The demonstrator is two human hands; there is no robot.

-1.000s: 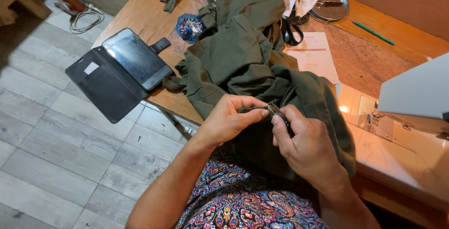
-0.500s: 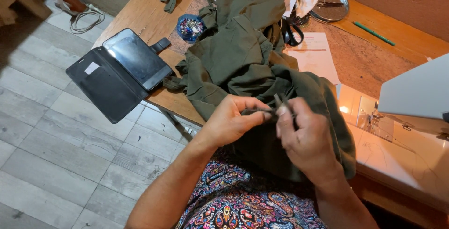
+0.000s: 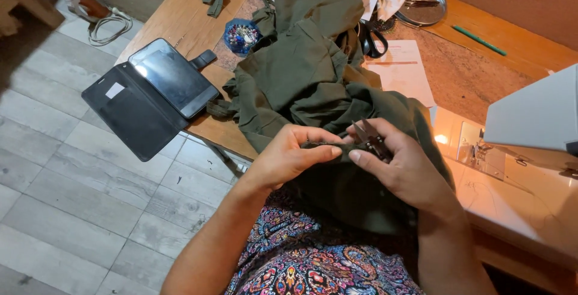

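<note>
My left hand (image 3: 283,159) pinches a folded edge of the olive green garment (image 3: 313,84), thumb and fingers pressed together on the cloth right in front of my belly. My right hand (image 3: 400,168) has its grip clamped on a small pair of thread snips (image 3: 368,136), the dark blades pointing up and to the left, their tips just above the pinched seam and next to my left fingertips. Whether the blades touch the fabric I cannot tell. The two hands nearly meet, with the strip of seam stretched between them.

The garment spills from my lap up over the edge of the wooden table (image 3: 180,24) and lies bunched across it toward the far side. On the table's left edge, partly hanging over the tiled floor (image 3: 66,204), lies a phone in an open black wallet case (image 3: 153,93). Just beyond it, touching the cloth, sits a small round blue container of pins (image 3: 241,35). Black-handled scissors (image 3: 372,41) peek out from under the garment near a white paper sheet (image 3: 402,69), and a green pencil (image 3: 480,40) lies further right. The white sewing machine (image 3: 533,120) stands at my right, its small lamp glowing beside the needle area. My patterned dress (image 3: 313,265) shows below the hands
</note>
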